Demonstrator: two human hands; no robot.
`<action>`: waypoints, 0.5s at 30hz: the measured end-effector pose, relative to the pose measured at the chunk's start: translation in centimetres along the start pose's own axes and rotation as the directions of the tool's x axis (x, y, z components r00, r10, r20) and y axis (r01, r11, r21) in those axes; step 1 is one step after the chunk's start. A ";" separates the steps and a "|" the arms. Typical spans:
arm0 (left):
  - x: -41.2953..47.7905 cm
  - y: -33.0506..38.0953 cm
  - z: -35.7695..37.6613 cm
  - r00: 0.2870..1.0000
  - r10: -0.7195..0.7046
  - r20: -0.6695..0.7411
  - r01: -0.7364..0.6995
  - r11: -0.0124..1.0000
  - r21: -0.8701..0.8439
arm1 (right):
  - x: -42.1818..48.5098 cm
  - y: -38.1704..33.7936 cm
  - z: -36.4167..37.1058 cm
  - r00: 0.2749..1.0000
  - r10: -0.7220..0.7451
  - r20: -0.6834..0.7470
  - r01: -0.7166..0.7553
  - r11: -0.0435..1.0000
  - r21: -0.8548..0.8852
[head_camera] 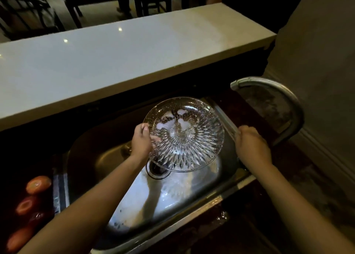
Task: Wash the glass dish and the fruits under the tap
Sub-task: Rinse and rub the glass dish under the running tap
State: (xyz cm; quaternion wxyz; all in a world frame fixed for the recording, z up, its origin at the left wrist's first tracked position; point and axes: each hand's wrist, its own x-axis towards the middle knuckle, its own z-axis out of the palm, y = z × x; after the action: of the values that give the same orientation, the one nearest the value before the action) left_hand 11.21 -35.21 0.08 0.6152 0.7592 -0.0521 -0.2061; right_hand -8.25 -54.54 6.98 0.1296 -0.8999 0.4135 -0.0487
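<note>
Over the sink (92, 157), a cut-glass dish (185, 134) is gripped at nine o'clock by the left hand (141, 140); the right hand (251, 146), at three o'clock, is closed on something unseen.

Just the one view here, a wide-angle cam on the person's head, looking forward and steeply down into the sink (134, 205) from close up. Both forearms reach in from the bottom edge. The white counter ledge (115, 61) runs across the upper half, and chairs (25, 9) in a dim room show past it. Edges bend from the lens.
</note>
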 end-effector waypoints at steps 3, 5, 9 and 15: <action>-0.4 0.4 0.4 1.000 0.003 0.015 -0.002 1.000 -0.030 | -1.4 0.1 0.4 0.998 0.027 -0.055 -0.024 0.998 0.064; -0.6 0.6 0.6 1.000 0.015 0.013 -0.015 1.000 -0.017 | -2.0 0.8 0.6 0.990 0.084 -0.118 -0.070 0.991 0.118; -0.7 0.6 0.9 1.000 0.004 0.026 -0.005 1.000 0.020 | -2.2 1.7 2.2 0.983 0.168 0.071 -0.172 0.984 0.052; -0.9 0.6 1.3 1.000 -0.001 0.021 0.000 0.999 0.038 | -2.3 1.9 4.7 0.963 0.268 -0.023 -0.247 0.914 0.321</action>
State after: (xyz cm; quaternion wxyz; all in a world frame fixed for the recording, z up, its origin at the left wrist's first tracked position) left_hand 10.03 -36.29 0.64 0.6001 0.7685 -0.0625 -0.2131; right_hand -10.25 -53.04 2.00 0.2632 -0.8031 0.5194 -0.1264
